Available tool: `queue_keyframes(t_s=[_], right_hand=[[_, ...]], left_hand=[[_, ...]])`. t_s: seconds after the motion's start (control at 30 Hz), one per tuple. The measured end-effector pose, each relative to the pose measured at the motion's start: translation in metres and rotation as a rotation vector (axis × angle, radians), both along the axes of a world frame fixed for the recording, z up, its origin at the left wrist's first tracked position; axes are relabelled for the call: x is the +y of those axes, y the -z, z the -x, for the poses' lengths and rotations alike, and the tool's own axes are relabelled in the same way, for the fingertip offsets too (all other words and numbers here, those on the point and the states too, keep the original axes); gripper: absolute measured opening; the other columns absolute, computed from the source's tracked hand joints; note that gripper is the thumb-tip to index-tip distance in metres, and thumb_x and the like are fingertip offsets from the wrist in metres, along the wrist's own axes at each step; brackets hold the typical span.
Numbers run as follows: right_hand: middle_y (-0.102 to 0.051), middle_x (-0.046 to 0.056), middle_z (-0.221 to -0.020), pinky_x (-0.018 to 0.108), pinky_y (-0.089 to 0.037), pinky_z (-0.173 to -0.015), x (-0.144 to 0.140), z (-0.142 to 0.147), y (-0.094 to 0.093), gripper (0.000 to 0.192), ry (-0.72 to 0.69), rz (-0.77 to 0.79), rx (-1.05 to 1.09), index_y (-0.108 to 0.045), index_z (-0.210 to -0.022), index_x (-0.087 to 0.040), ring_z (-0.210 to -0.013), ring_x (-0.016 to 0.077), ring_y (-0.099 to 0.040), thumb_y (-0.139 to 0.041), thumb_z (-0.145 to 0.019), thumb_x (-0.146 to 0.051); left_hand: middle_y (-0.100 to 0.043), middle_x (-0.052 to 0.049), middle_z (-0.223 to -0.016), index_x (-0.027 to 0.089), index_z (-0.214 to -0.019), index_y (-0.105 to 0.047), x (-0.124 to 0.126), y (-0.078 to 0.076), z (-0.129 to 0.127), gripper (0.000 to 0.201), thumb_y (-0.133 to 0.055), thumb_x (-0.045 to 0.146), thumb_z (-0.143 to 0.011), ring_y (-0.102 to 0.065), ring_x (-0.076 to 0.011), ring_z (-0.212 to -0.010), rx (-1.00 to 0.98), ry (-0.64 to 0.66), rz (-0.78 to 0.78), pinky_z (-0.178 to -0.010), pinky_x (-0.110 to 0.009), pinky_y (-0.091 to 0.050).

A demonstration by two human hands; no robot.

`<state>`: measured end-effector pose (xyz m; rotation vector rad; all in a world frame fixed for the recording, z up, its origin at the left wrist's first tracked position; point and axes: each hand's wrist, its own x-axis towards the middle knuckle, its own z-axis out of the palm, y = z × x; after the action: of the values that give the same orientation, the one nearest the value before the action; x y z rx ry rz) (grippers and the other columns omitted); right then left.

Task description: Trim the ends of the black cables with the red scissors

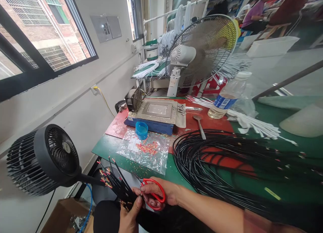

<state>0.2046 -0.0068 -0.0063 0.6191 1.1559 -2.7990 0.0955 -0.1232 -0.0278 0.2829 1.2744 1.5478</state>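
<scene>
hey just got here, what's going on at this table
A person holds a bunch of black cables in the left hand, its ends showing red and yellowish tips, with red-handled scissors in the right hand. Both hands are close together at the table's near edge. On the table, red and yellowish bits lie on a clear plastic bag, near a small blue cup. More black cables lie looped to the right.

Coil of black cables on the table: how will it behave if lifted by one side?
Probably flexible: the black cables curve in smooth loops. Likely somewhat springy, as the cable ends above the left hand stick out fairly straight. The far ends fan out, so they may trail.
</scene>
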Motion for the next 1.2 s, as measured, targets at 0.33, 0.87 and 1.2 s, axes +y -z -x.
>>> queue_keyframes(t_s=[0.33, 0.87, 1.2], right_hand=[[-0.05, -0.002, -0.041, 0.015, -0.029, -0.032, -0.004, 0.001, 0.008, 0.049, 0.066, -0.177, 0.056, -0.057, -0.056, -0.008, -0.031, 0.0042, -0.041, -0.061, -0.067, -0.056], [-0.05, -0.002, -0.041, 0.016, -0.028, -0.031, -0.006, 0.002, 0.014, 0.052, 0.096, -0.164, 0.033, -0.058, -0.057, -0.009, -0.031, 0.0046, -0.04, -0.057, -0.068, -0.06], [-0.053, -0.001, -0.044, 0.014, -0.031, -0.03, -0.002, 0.002, 0.003, 0.027, 0.049, -0.07, -0.059, -0.057, -0.057, -0.01, -0.031, 0.0043, -0.042, -0.061, -0.064, -0.035]], left_hand=[[-0.063, 0.001, -0.057, 0.018, -0.076, -0.058, 0.006, -0.011, -0.006, 0.016, -0.066, 0.023, -0.064, -0.058, -0.01, -0.056, -0.026, -0.057, 0.01, -0.055, -0.022, -0.045], [-0.064, 0.001, -0.061, 0.017, -0.078, -0.058, 0.003, -0.013, -0.008, 0.026, -0.072, 0.025, -0.058, -0.059, -0.0102, -0.059, 0.02, -0.166, 0.108, -0.06, -0.021, -0.047], [-0.06, 0.001, -0.06, 0.019, -0.073, -0.058, 0.0, -0.023, -0.01, 0.014, -0.066, 0.026, -0.064, -0.056, -0.0113, -0.06, 0.027, 0.026, -0.003, -0.061, -0.025, -0.045]])
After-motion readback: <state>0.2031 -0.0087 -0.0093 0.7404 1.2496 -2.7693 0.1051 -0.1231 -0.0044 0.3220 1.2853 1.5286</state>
